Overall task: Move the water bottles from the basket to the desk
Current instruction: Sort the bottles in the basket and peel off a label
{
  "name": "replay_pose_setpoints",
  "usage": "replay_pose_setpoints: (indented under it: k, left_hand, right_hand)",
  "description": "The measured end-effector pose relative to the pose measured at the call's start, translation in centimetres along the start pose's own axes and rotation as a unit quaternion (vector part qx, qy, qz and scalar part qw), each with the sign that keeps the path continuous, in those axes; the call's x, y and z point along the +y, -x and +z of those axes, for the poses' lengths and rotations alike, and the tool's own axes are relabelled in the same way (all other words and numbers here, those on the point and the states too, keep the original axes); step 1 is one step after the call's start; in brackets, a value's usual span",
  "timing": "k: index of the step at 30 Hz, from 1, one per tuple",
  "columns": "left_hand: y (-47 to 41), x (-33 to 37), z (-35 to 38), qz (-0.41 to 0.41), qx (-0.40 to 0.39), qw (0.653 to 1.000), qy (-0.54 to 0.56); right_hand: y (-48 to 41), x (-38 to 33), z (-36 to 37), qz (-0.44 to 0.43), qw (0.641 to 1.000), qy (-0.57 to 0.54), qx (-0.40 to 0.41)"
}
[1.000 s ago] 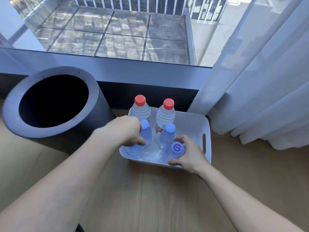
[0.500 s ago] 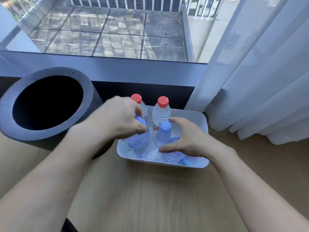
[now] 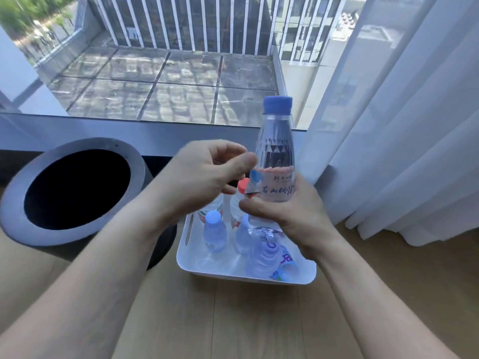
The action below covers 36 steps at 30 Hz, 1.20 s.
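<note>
My right hand grips the lower body of a clear blue-capped water bottle and holds it upright above the white basket. My left hand hovers just left of that bottle with loosely curled fingers, its thumb tip at the bottle's side, holding nothing. In the basket stand two small blue-capped bottles. Another bottle lies tilted near the front. A red-capped bottle shows between my hands, and a second one is mostly hidden by my left hand.
A grey round bin with a dark opening stands just left of the basket on the wooden floor. White curtains hang on the right. A window sill and glass run along the back.
My right hand has lifted a blue-capped bottle up out of the basket. My left hand let go of the bottle it held and rose beside the lifted one. The view tilted upward.
</note>
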<state>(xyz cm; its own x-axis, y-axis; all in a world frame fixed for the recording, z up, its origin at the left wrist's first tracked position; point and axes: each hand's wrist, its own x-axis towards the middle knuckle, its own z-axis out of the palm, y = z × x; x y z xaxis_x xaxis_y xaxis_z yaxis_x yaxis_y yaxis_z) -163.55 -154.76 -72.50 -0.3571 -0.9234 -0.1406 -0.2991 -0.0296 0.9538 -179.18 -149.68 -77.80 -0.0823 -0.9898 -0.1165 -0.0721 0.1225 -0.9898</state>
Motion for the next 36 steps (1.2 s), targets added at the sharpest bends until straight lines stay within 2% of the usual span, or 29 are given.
replay_pose_setpoints:
  k: [4, 9, 12, 16, 18, 22, 25, 30, 32, 36]
  left_hand:
    - [0.7, -0.9, 2.1, -0.003, -0.036, 0.999, 0.021]
    - [0.4, -0.9, 2.6, -0.009, 0.028, 0.997, 0.076]
    - [0.6, -0.6, 2.4, -0.011, 0.024, 0.994, 0.104]
    - [0.7, -0.6, 1.5, -0.047, -0.013, 0.994, 0.095]
    - [0.7, -0.6, 1.6, -0.071, -0.035, 0.993, 0.091]
    - [0.7, -0.6, 1.5, -0.066, -0.018, 0.997, 0.03]
    - [0.7, -0.5, 1.1, -0.037, -0.008, 0.999, -0.016]
    - [0.8, -0.4, 1.1, 0.0, 0.003, 0.997, -0.073]
    - [0.8, -0.4, 1.2, -0.001, 0.013, 0.997, -0.078]
    - [0.4, -0.6, 1.0, -0.026, 0.044, 0.997, -0.065]
  right_hand:
    - [-0.3, -0.6, -1.1, -0.002, 0.998, -0.067, -0.005]
    - [-0.2, -0.9, -1.1, 0.061, 0.972, -0.224, -0.038]
    - [-0.3, -1.3, -1.0, 0.085, 0.967, -0.237, -0.021]
    - [-0.6, -1.6, -0.9, 0.062, 0.97, -0.237, -0.008]
    - [-0.7, -1.5, -1.2, 0.045, 0.974, -0.222, 0.018]
    - [-1.0, -1.6, -1.7, -0.009, 0.984, -0.134, 0.115]
    - [-1.3, -1.6, -2.2, -0.009, 0.973, -0.122, 0.197]
    - [-1.6, -1.5, -2.3, 0.001, 0.952, -0.117, 0.282]
    - [-1.8, -1.5, -2.3, 0.037, 0.948, -0.156, 0.275]
    - [-1.6, -2.2, -2.2, 0.101, 0.95, -0.236, 0.178]
